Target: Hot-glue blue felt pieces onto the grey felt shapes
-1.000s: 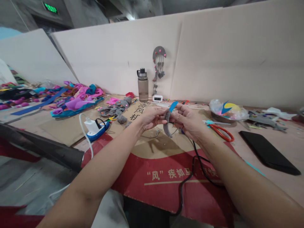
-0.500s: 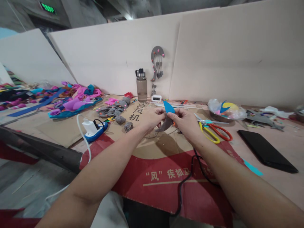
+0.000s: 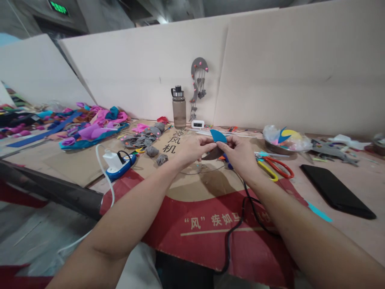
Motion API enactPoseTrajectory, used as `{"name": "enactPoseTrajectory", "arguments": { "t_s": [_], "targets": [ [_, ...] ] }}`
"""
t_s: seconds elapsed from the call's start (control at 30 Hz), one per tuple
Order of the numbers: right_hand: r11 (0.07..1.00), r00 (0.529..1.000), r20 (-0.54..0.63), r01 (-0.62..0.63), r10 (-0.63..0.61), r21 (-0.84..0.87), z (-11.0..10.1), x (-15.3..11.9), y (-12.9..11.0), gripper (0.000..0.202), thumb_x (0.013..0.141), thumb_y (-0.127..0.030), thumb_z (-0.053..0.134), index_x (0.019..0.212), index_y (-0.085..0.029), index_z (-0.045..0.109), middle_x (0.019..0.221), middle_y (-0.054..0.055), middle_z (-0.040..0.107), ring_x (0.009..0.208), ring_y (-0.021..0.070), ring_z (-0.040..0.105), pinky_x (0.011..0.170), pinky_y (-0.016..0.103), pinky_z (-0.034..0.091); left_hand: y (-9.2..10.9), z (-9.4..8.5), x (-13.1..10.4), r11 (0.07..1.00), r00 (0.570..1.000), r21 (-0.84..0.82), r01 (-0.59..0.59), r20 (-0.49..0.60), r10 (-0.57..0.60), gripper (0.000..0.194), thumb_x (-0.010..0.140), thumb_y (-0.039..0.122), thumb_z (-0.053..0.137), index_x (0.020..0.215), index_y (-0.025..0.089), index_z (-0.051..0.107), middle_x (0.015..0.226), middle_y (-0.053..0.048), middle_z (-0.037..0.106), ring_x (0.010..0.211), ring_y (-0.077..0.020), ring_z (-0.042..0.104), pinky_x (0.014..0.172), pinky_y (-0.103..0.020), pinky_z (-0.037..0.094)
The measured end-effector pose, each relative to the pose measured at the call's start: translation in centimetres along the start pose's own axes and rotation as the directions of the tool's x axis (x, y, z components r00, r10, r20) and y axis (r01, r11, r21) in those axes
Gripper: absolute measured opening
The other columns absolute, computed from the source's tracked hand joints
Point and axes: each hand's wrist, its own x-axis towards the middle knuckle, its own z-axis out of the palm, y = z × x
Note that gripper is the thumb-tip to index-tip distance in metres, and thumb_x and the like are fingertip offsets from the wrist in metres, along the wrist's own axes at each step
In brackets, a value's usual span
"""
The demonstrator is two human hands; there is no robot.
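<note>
The blue-and-grey piece has turned since a second ago, its grey end swinging left; just right of frame centre, the left hand and right hand pinch it.

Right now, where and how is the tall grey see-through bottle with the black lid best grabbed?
Probably around the bottle at mid-body, coming from the front. It stands upright, roughly cylindrical; the large pale board rises behind it, and the small white digital clock sits close to its right in the picture, narrowing that side.
</note>
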Motion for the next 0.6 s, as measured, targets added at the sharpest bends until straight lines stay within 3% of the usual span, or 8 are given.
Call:
{"name": "enactPoseTrajectory", "arguments": {
  "t_s": [0.1, 0.23, 0.37, 0.6],
  "targets": [
    [1.0, 1.0, 0.022, 0.014, -0.013, -0.005, 0.1, -0.1, 0.0, 0.016, 0.08, -0.034, 0.066, 0.074, -0.02, 0.062, 0.059, -0.003, 0.051, 0.053, 0.0127, 0.044, 0.054, 0.03, 0.033, -0.1, 0.7, 0.1, 0.989, 0.998, -0.141, 0.053, -0.021, -0.056, 0.013, 0.085, 0.02, 0.064, 0.09, 0.018, 0.076, 0.078, -0.002, 0.07, 0.059, -0.0079, 0.057, 0.053, -0.017, 0.047],
    [0.997, 0.996, 0.051, 0.072, -0.074, 0.037, 0.3, 0.1, 0.7, 0.02, 0.078, -0.032, 0.063, 0.094, -0.019, 0.063, 0.069, -0.002, 0.054, 0.063, 0.0148, 0.05, 0.061, 0.031, 0.039, 0.4, 0.9, 0.1, 0.936, 0.99, -0.338, 0.096, -0.068, -0.126, 0.006, 0.085, 0.016, 0.065, 0.081, 0.013, 0.069, 0.08, -0.003, 0.069, 0.069, -0.0091, 0.065, 0.071, -0.024, 0.058],
    [0.991, 0.995, 0.041, 0.089, -0.094, 0.105, 0.6, 0.2, 1.2, 0.032, 0.076, -0.031, 0.063, 0.104, -0.02, 0.054, 0.075, -0.002, 0.054, 0.069, 0.0159, 0.053, 0.067, 0.032, 0.042, 0.5, 0.6, 0.3, 0.946, 0.985, -0.321, 0.049, -0.142, -0.099, 0.006, 0.085, 0.016, 0.066, 0.083, 0.012, 0.07, 0.083, -0.003, 0.069, 0.071, -0.0077, 0.064, 0.074, -0.022, 0.058],
    [0.982, 0.995, -0.008, 0.103, -0.103, 0.161, 0.6, 0.2, 1.2, 0.027, 0.077, -0.033, 0.063, 0.099, -0.021, 0.055, 0.076, -0.002, 0.053, 0.067, 0.0141, 0.051, 0.065, 0.03, 0.04, 0.6, 0.6, 0.4, 0.952, 0.974, -0.304, 0.035, -0.204, -0.101, 0.007, 0.084, 0.014, 0.065, 0.079, 0.014, 0.07, 0.079, -0.001, 0.069, 0.068, -0.0075, 0.063, 0.069, -0.02, 0.056]
  ]
}}
